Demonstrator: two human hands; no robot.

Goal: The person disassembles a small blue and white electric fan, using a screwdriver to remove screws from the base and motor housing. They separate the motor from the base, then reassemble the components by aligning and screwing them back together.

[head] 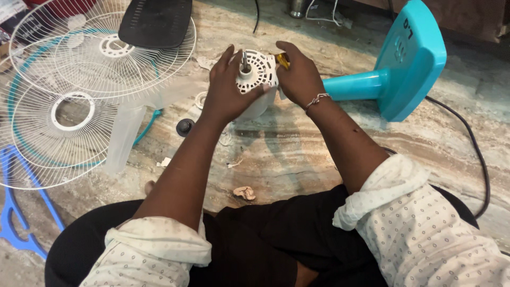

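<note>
Head-camera footage looks down on a stone floor [297,154] with brown and cream veining, on which a white fan motor housing [255,79] is stood near the far middle. The housing is clasped from its left side by the left hand [226,93], whose fingers are wrapped around the body and thumb is laid across the vented front face. A short metal shaft [245,60] is seen standing up out of the hub at the top of the housing. The right hand [301,78] is closed on the housing's right edge, and a small yellow-handled tool [283,60] is pinched between its fingers just against the vented face; what kind of tool it is cannot be told. A thin chain bracelet [317,99] is worn on the right wrist.

A turquoise fan stand [396,69] is laid on its side toward the far right corner of the floor, its stem pointed at the housing. Two white wire fan guards [79,90] are stacked toward the far left edge, with a translucent fan blade [125,133] lying just beside them. A small black knob [185,126] rests between the guards and the housing. A black cable [473,143] is curved along the right edge.
</note>
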